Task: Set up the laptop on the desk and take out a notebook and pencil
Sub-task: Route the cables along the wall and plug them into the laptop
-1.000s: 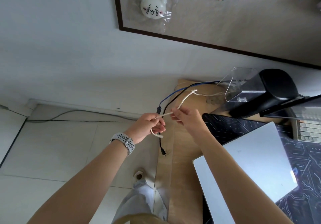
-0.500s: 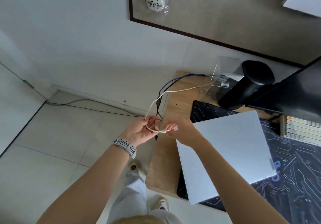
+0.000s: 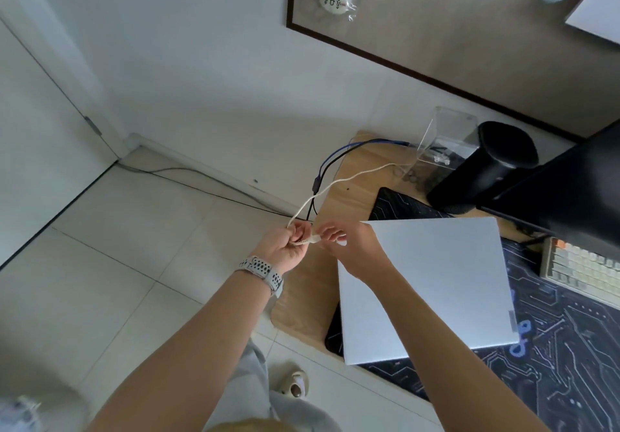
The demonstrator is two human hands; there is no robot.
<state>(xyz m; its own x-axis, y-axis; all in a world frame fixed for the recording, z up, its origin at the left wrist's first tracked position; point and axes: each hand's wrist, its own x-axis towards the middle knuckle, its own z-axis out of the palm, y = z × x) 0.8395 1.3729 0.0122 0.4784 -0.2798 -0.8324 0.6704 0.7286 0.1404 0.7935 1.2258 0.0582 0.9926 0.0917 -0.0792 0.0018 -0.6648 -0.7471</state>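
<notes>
A closed silver laptop lies on a dark circuit-patterned desk mat on the wooden desk. Just off the desk's left edge, both hands hold a thin white cable that runs back across the desk. My left hand, with a watch on its wrist, grips the cable's loop. My right hand pinches the cable's plug end, close to the laptop's left rear corner. No notebook or pencil is in view.
A black cylindrical speaker, a clear plastic box and a dark monitor stand at the desk's back. A keyboard sits at right. Blue and black cables hang off the desk's edge. A pinboard hangs on the wall.
My hands moved nearer with the white cable, from the desk's back left to the laptop's left corner; the right hand now pinches the plug end. The view shifted, showing more of the laptop.
</notes>
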